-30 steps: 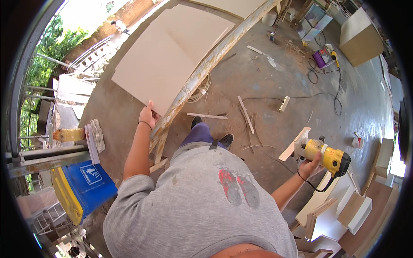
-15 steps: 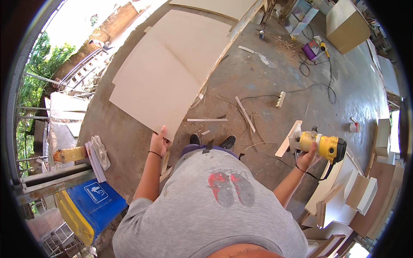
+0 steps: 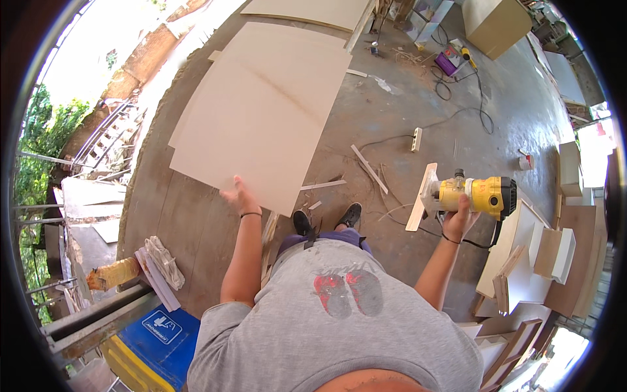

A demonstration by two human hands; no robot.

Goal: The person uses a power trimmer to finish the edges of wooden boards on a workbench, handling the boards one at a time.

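My right hand (image 3: 461,223) is wrapped round the body of a yellow and black router (image 3: 484,196), held out to the right. A flat wooden base plate (image 3: 421,197) is fixed across the router's working end, and its black cord hangs below my hand. My left hand (image 3: 240,197) is at the near edge of a large pale board (image 3: 261,117), left of its near corner. Its fingers are spread and slightly blurred; whether it touches the board I cannot tell. Further board edges show beneath the top board's left side.
A power strip (image 3: 417,139) and its cord lie on the floor, with wood strips (image 3: 369,169) about. Stacked panels (image 3: 516,274) stand at right, near a small paint can (image 3: 526,161). A blue and yellow bin (image 3: 160,346) is at lower left. A purple box (image 3: 449,62) sits further off.
The board's near corner has shifted right, toward my feet. My left hand has gone from gripping near that corner to spread fingers further along the edge. The router stays in my right hand.
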